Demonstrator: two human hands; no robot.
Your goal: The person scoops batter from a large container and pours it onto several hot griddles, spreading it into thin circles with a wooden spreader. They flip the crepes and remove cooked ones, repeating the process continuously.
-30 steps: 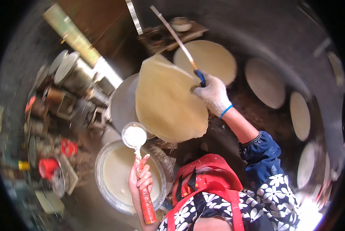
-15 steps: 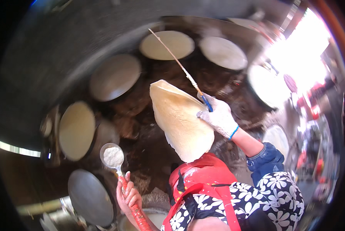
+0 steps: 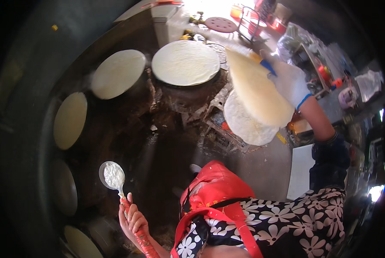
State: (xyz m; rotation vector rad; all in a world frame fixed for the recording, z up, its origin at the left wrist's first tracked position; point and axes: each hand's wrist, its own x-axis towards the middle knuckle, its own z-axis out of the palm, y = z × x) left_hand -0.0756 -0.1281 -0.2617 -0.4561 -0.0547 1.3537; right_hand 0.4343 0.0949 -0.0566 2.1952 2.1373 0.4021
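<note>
My left hand (image 3: pixel 134 222) is wrapped around the red handle of a ladle (image 3: pixel 114 175), whose round bowl holds thick white batter. On the right, my right hand (image 3: pixel 290 82), in a white knit glove with a blue cuff edge, grips a thin pale pancake (image 3: pixel 255 88) along with a blue-handled tool (image 3: pixel 267 67). Most of that tool is hidden behind the pancake. The pancake hangs over a round stack of pancakes (image 3: pixel 246 129) and covers part of it; whether they touch I cannot tell.
Several round griddles curve around me. Pale pancakes lie on the far griddle (image 3: pixel 184 64), the far-left one (image 3: pixel 118 74) and the left one (image 3: pixel 70 120). A darker griddle (image 3: pixel 65 189) stands lower left. At the back are a red perforated stool (image 3: pixel 221 24) and shelving with bags.
My view has turned to the right. The right hand has carried the pancake rightward from in front of me to over the stack. My left hand still holds the ladle with batter.
</note>
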